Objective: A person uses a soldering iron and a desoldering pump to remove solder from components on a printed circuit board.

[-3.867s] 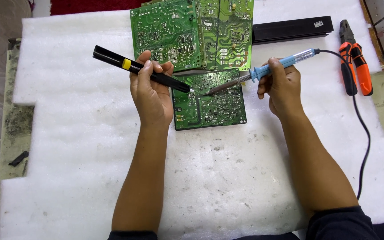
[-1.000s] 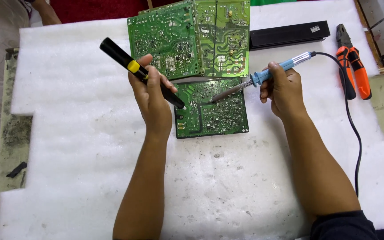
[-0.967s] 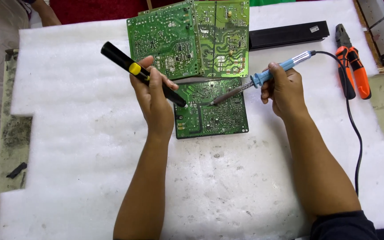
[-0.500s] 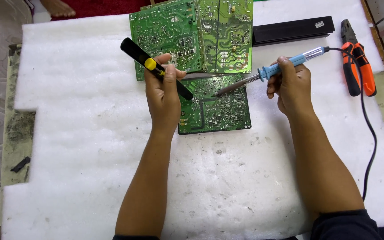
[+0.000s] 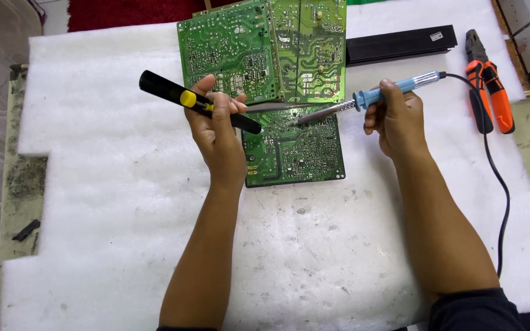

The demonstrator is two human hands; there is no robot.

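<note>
My left hand [image 5: 217, 125] grips a black tool with a yellow band [image 5: 186, 100], a desoldering pump by its shape, with its tip over a small green circuit board [image 5: 295, 150]. My right hand [image 5: 397, 116] holds a blue-handled soldering iron [image 5: 369, 98]; its metal tip points left and meets the upper part of that board, close to the pump's tip. A thin metal strip lies between the two tips. Two larger green circuit boards [image 5: 265, 49] lie side by side just behind the small one.
All of this rests on a white foam sheet [image 5: 111, 184]. A black rectangular bar [image 5: 400, 43] lies at the back right. Orange-and-black pliers [image 5: 489, 89] lie at the right, beside the iron's black cord [image 5: 501, 184]. Worn tabletop shows at both sides.
The view has shifted slightly. The black tool's rear end has swung a little in my left hand, while both tips stay over the small board.
</note>
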